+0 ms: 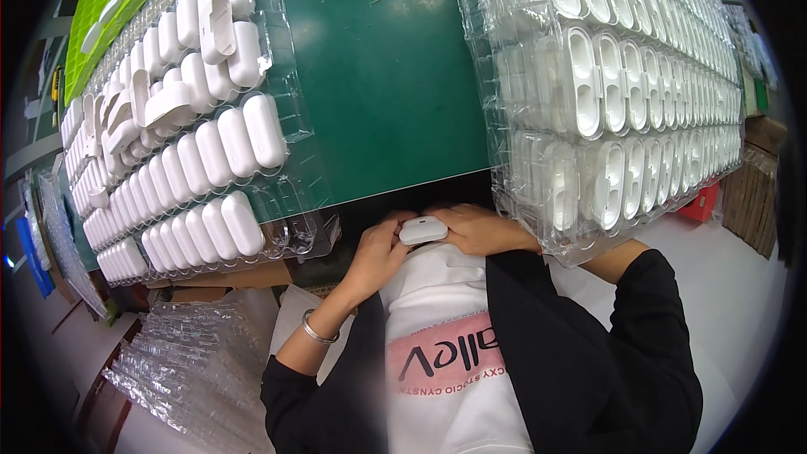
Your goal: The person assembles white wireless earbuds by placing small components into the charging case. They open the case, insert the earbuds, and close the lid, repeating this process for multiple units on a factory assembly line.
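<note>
Close to my body, below the table's near edge, I hold a small white earbud charging case [423,231] with rounded ends. My left hand [383,245] has its fingers closed round the case's left end. The right end sits in the fingers of my right hand [481,229]. Some fingertips are hidden behind the case. To the left, a clear plastic tray [290,181] carries rows of closed white cases [215,151], with a few loose pieces lying across them. On the right, stacked clear trays [525,76] carry rows of open white case shells with hollows [582,84].
Between the trays lies a green tabletop [382,76]. A bright green tray [97,13] with a few white pieces is at the far left. Bundled clear plastic trays [189,361] stand low on the left. A red box [699,203] and cardboard [751,202] are at right.
</note>
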A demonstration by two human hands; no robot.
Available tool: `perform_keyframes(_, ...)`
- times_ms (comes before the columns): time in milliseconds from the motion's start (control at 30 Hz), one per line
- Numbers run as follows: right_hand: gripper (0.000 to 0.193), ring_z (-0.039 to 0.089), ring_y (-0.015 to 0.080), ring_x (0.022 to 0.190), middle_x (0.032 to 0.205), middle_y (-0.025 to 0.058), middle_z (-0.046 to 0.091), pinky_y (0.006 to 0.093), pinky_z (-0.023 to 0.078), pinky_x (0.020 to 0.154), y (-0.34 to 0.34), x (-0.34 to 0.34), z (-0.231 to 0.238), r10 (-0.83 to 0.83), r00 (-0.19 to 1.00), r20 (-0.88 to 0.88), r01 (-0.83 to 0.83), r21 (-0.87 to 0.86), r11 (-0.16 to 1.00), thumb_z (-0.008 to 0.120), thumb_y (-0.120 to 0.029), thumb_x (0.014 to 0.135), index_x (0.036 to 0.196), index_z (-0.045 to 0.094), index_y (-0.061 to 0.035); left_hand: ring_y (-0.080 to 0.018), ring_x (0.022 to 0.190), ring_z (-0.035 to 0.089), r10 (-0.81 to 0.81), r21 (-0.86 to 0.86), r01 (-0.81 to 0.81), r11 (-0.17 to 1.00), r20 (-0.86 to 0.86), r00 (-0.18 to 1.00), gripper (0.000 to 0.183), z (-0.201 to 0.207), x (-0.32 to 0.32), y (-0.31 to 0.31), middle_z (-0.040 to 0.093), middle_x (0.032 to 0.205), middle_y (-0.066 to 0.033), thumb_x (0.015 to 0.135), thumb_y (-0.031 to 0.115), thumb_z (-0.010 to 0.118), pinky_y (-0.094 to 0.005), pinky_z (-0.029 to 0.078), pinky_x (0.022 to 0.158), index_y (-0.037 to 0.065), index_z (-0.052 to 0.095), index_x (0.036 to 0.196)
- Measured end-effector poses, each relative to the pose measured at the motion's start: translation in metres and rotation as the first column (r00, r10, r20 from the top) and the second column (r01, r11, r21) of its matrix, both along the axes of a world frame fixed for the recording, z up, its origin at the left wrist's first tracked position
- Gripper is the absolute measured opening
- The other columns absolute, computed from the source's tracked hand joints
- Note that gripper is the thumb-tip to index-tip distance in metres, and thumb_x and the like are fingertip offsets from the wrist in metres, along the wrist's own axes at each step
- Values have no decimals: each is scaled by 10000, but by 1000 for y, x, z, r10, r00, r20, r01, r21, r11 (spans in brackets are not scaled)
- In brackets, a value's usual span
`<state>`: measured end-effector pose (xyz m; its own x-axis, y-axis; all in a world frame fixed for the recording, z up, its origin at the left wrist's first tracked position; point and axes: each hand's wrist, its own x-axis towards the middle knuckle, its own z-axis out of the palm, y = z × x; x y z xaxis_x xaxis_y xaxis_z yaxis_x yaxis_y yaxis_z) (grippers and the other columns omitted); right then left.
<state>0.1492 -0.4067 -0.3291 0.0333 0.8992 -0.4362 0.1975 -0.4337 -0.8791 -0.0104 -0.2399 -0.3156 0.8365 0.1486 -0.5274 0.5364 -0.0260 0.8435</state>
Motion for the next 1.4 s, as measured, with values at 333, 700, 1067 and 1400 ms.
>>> perform_keyframes(333, 346, 631, 423, 1018, 1087, 228, 670, 469, 497, 884, -14, -17, -34, -103, 991, 90, 102, 20, 995, 545, -64, 865, 1199, 621, -14, -302, 749, 665, 42, 164, -37, 986, -26, 999, 301, -12, 6, -15, 676, 889, -197, 798, -29, 574, -354, 534, 714, -23, 611, 1097)
perform_keyframes(700, 343, 597, 100, 936, 1062, 79, 663, 274, 501, 836, 2, 5, 28, -218, 830, -513, 149, -171, 974, 638, -202, 983, 1244, 571, 10, -112, 807, 644, 165, -413, -283, 865, -300, 940, 351, 44, 11, 17, 676, 986, -98, 945, 133, 690, -255, 538, 704, -72, 564, 1201)
perform_keyframes(1067, 469, 621, 105, 901, 1062, 85, 668, 273, 511, 785, -10, 0, 109, -113, 897, -427, 93, -66, 993, 680, -157, 939, 1356, 523, -11, -147, 1074, 640, 242, -472, -271, 839, -122, 962, 319, 103, -21, -10, 660, 1162, -124, 949, 26, 650, -287, 522, 941, -39, 540, 1241)
perform_keyframes(1400, 340, 655, 202, 817, 959, 123, 679, 323, 513, 733, -11, -4, 93, -151, 959, -240, 150, -23, 988, 664, -202, 941, 1211, 592, -9, -157, 1016, 668, 83, -103, -77, 992, 56, 995, 340, 79, -16, -15, 686, 1133, -120, 924, 33, 673, -294, 556, 860, -40, 596, 1248)
